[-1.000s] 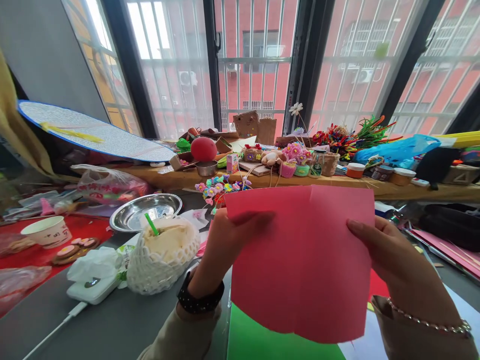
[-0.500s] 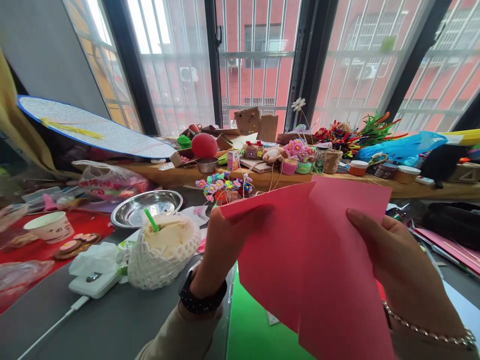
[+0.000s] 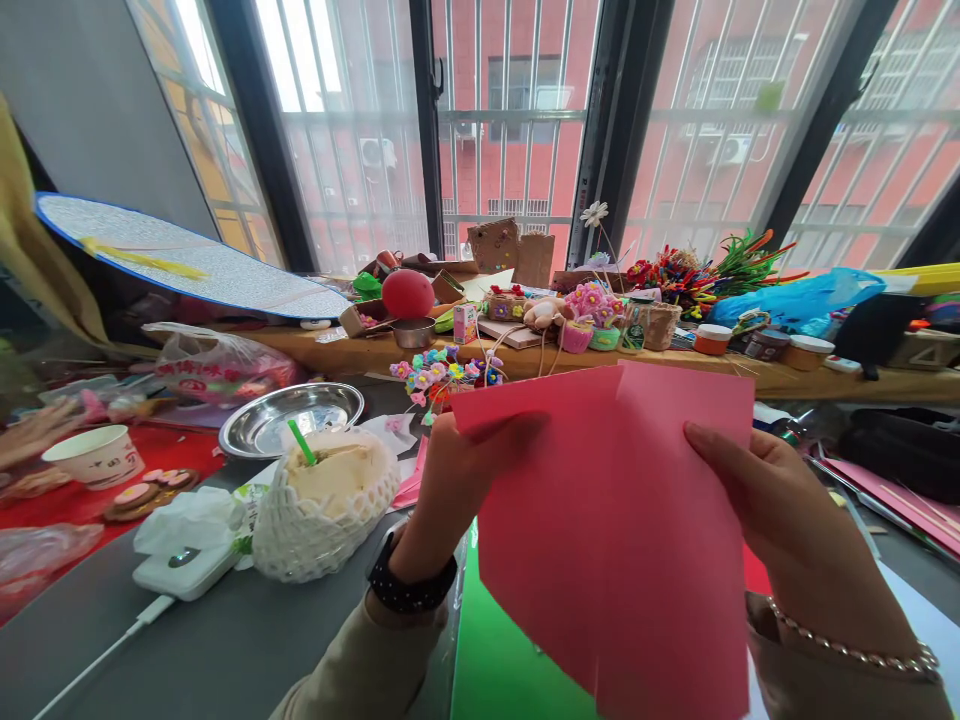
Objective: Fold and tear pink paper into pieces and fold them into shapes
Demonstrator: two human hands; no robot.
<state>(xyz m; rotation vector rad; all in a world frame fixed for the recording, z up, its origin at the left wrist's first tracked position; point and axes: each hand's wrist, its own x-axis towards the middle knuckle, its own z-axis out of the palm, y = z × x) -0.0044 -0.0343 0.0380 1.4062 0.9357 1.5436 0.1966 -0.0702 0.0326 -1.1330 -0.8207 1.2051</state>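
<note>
A sheet of red paper point(image 3: 600, 530), creased down its middle, is held up in front of me. My left hand point(image 3: 469, 465) grips its upper left part, with the thumb on the near side and the other fingers partly hidden. At the upper right edge, my right hand point(image 3: 772, 505) pinches the sheet, thumb in front and fingers behind. Below the red paper lies a green sheet point(image 3: 495, 640), partly covered by it. To the left of my left hand stands a coconut point(image 3: 337, 490) in white foam netting with a green straw.
A metal plate point(image 3: 292, 420), a paper cup point(image 3: 97, 455) and a white charger point(image 3: 187, 560) with a cable are on the left. Another person's hand point(image 3: 34, 435) is at the far left. Along the windowsill point(image 3: 330, 350) stand a red balloon point(image 3: 409, 294), craft flowers point(image 3: 592, 302) and jars point(image 3: 715, 338).
The red paper has opened flatter and its right edge has shifted left. My right hand moved slightly left with it. The other person's hand has come further into view at the far left.
</note>
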